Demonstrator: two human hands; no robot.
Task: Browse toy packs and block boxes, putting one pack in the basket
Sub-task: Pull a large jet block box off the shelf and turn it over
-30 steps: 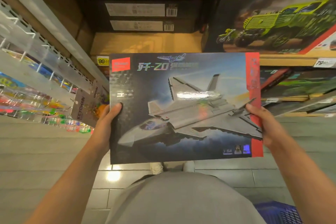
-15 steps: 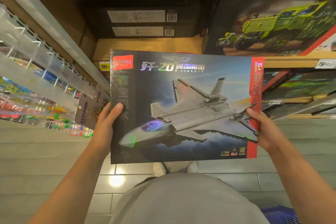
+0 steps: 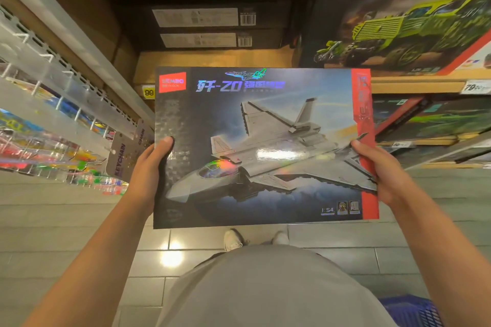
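Note:
A large flat block box (image 3: 265,125) with a grey fighter jet on a dark blue front and a red strip down its right side is held up in front of me, face toward me. My left hand (image 3: 150,170) grips its left edge, thumb on the front. My right hand (image 3: 380,170) grips its right edge the same way. A blue plastic basket (image 3: 410,310) shows at the bottom right, on the floor beside me, mostly out of frame.
Wooden shelves (image 3: 212,60) ahead hold dark boxes with barcode labels and a big green truck block box (image 3: 403,18). On the left, peg racks carry hanging toy packs (image 3: 39,151) and keychain cards (image 3: 121,159). Grey floor tiles and my shoes (image 3: 232,240) lie below.
The box has risen slightly and tilted a little more toward me; both hands keep the same grip on its edges.

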